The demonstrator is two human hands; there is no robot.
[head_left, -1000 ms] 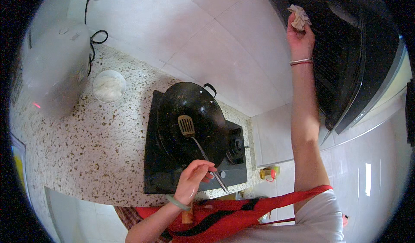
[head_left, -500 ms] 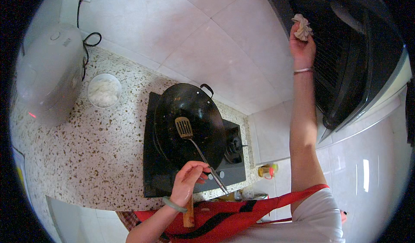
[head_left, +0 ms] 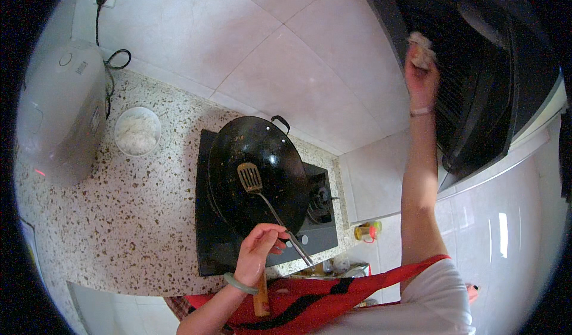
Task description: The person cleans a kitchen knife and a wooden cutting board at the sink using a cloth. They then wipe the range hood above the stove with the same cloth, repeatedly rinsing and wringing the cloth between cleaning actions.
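My left hand [head_left: 259,248], a green bangle on its wrist, is closed with its fingertips on the handle of a slotted metal spatula [head_left: 250,177]. The spatula's slotted end lies over the inside of a black wok [head_left: 280,150]. Beneath my left wrist shows the wok's wooden handle [head_left: 261,299]. High at the right, my raised right hand [head_left: 422,81] grips a crumpled pale cloth [head_left: 420,46], held at the underside of a dark range hood [head_left: 476,96]. The right hand is somewhat blurred.
The wok stands on a black gas stove [head_left: 208,245] set in a speckled counter [head_left: 137,228]. To the left are a white bowl [head_left: 137,132] of white food and a pale appliance [head_left: 62,114] with a cord. A yellowish bottle [head_left: 364,231] with a red cap stands beyond the stove.
My right hand has moved slightly down and toward me with the cloth along the hood. My left hand stays on the spatula. The whole view has shifted a little.
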